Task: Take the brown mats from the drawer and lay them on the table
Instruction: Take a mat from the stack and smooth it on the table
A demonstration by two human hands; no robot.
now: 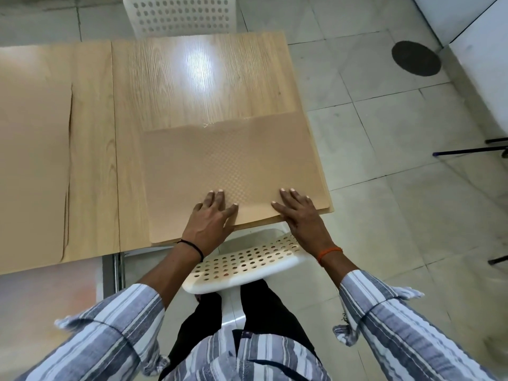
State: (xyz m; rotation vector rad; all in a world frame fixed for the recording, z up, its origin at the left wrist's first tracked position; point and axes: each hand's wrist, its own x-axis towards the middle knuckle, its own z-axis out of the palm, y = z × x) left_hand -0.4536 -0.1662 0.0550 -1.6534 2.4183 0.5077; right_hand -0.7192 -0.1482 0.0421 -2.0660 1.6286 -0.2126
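Left hand (pixel 211 215) and right hand (pixel 298 213) press brown mat (pixel 233 171) flat on table (pixel 192 86)

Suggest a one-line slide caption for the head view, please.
Both hands, left hand and right hand, press a brown mat flat on the wooden table.

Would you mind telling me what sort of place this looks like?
Probably a dining or canteen area: light wood-grain tables pushed side by side, white perforated chairs tucked in at both sides, a pale tiled floor, and a brown mat laid at one seat.
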